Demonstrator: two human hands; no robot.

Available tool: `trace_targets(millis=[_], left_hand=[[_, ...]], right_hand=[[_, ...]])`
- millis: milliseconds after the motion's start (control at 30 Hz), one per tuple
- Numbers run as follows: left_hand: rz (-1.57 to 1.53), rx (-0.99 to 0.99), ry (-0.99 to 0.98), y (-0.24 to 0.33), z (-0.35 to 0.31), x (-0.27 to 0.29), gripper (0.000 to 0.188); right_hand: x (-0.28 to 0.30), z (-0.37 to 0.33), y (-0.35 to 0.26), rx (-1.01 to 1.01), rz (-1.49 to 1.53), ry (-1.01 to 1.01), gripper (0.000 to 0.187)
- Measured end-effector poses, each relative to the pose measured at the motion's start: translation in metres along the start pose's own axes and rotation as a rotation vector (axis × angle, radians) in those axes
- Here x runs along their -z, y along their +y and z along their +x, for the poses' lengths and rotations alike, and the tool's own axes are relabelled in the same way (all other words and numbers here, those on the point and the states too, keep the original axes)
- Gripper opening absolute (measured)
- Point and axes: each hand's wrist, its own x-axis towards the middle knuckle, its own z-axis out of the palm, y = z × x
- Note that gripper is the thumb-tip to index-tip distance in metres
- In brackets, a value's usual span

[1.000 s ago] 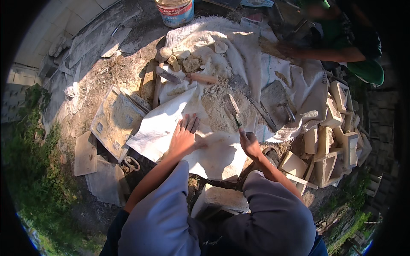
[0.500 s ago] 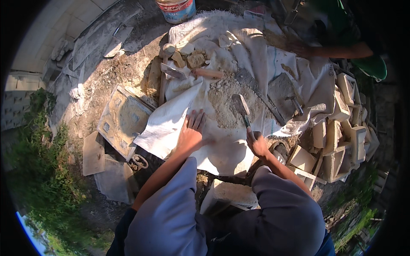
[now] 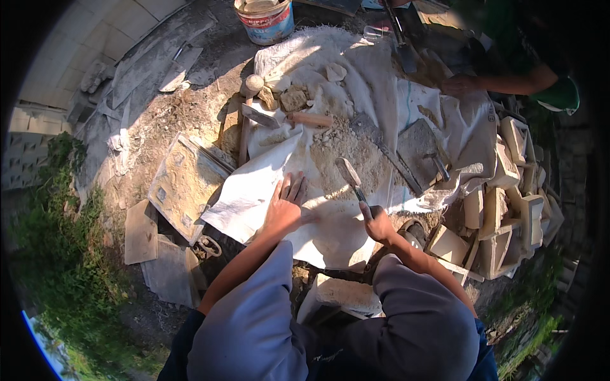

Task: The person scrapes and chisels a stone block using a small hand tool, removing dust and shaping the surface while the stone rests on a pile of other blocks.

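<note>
- Head view showed the left hand [image 3: 286, 206] laid on a white sheet [image 3: 244, 197], its fingers slightly spread, holding nothing.
- The right hand [image 3: 379, 225] had its fingers closed around the handle of a narrow trowel [image 3: 351, 176].
- The trowel's blade appeared over pale powder [image 3: 327, 155]; whether they touched, I could not tell.

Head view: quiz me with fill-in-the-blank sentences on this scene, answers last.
The bare left hand, resting on the white woven sheet, holds ____.
The bare right hand grips the dusty, narrow, flat-bladed tool by its ____.
Pale, angular blocks are heaped to the ____ of the sheet.
The round red, white and blue bucket stands ____ from the left hand than the tool does.

Missing words: nothing; handle; right; farther.
</note>
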Motion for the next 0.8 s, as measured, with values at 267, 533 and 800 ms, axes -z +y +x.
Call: trace_targets(millis=[267,533,800], left_hand=[[0.006,0.005,0.039,0.006,0.002,0.008,0.125],[-0.046,0.002,0.048,0.005,0.002,0.006,0.124],[0.003,0.0,0.071,-0.002,-0.005,-0.005,0.123]], right_hand=[[0.013,0.005,0.008,0.097,0.102,0.034,0.067],[0.011,0.001,-0.001,-0.201,-0.104,-0.069,0.084],[0.013,0.013,-0.023,0.132,0.179,0.13,0.074]])
